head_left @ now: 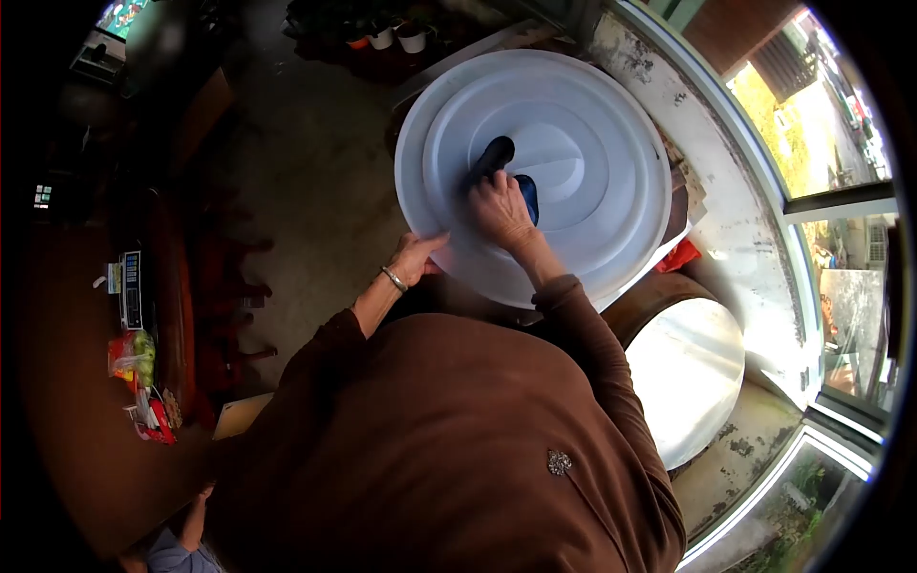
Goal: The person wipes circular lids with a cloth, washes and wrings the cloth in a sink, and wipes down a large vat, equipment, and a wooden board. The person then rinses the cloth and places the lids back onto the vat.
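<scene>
A large round whitish lid (611, 205) with raised rings lies in front of me. On it are two dark shoe-like items: a black one (496, 153) and a dark blue one (528, 199). My right hand (501, 208) is over them with its fingers curled round the black one. With thumb and fingers closed on the near left rim of the lid, my left hand (416, 258) wears a silver bracelet (394, 279) at the wrist.
A round silvery lid (690, 372) is at the right, by the windowed wall. Potted plants (411, 38) stand beyond. A table (177, 315) with bags and red stools are at the left. Another person's arm (194, 520) shows at bottom left.
</scene>
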